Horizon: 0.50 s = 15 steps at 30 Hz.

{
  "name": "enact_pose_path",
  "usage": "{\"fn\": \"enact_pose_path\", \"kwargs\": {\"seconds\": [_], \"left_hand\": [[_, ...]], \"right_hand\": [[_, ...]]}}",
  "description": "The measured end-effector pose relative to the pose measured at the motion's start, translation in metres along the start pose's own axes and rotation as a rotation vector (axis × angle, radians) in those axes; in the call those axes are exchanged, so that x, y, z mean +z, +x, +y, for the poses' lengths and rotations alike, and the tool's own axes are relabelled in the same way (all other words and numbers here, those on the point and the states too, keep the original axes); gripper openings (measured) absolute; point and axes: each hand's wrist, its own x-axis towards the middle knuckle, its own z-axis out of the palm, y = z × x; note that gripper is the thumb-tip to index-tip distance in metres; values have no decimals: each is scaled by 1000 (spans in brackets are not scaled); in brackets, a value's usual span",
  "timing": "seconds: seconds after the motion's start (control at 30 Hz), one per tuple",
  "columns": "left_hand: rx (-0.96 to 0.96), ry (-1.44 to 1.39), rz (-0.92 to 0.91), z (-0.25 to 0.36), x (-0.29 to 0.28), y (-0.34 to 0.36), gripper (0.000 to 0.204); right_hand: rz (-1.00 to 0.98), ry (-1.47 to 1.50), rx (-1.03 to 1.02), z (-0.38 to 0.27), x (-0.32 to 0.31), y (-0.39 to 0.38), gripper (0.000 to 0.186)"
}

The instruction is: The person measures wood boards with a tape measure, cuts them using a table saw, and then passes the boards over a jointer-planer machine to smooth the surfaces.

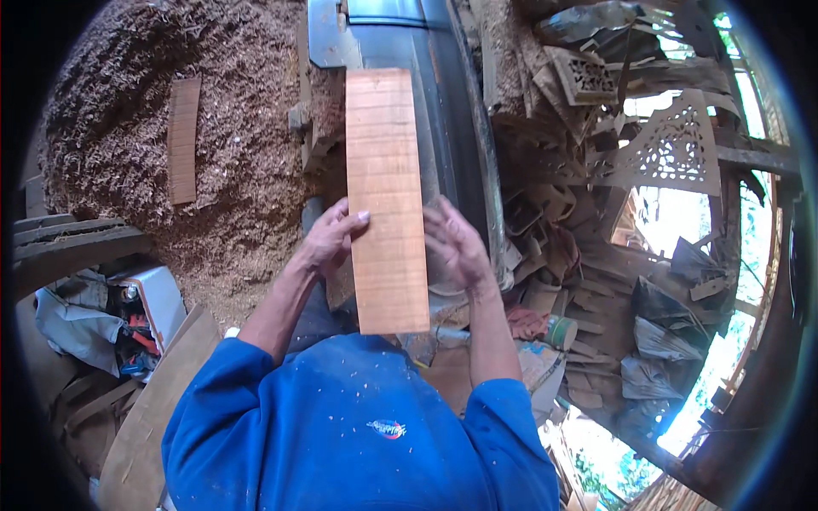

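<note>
A long, light reddish-brown wooden board (388,204) with dark crosswise grain lines is held up in front of my body. My left hand (334,234) grips its left edge, with the thumb on the upper face and the fingers passing underneath. On the opposite edge, my right hand (460,245) is beside the board with its fingers apart and slightly smeared by motion. Its fingertips are close to the edge; whether they touch is unclear. Beneath and beyond the board lies a long, dark metal machine bed (456,111), partly covered by the board.
Wood shavings (247,153) are heaped at the left, with a narrow wooden strip (184,140) lying on them. A white box (162,298) with tools stands lower left. Scrap wood, a green-labelled can (560,332) and a fretwork panel (673,145) crowd the right.
</note>
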Motion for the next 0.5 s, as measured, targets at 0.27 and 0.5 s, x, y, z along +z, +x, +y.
{"fn": "enact_pose_path", "kwargs": {"seconds": [0.27, 0.5], "left_hand": [[40, -21, -114, -16, 38, -2, 56], [-94, -212, 97, -39, 53, 12, 54]], "right_hand": [[-93, 65, -20, -6, 31, -20, 78], [-158, -66, -210, -12, 60, -31, 88]]}}
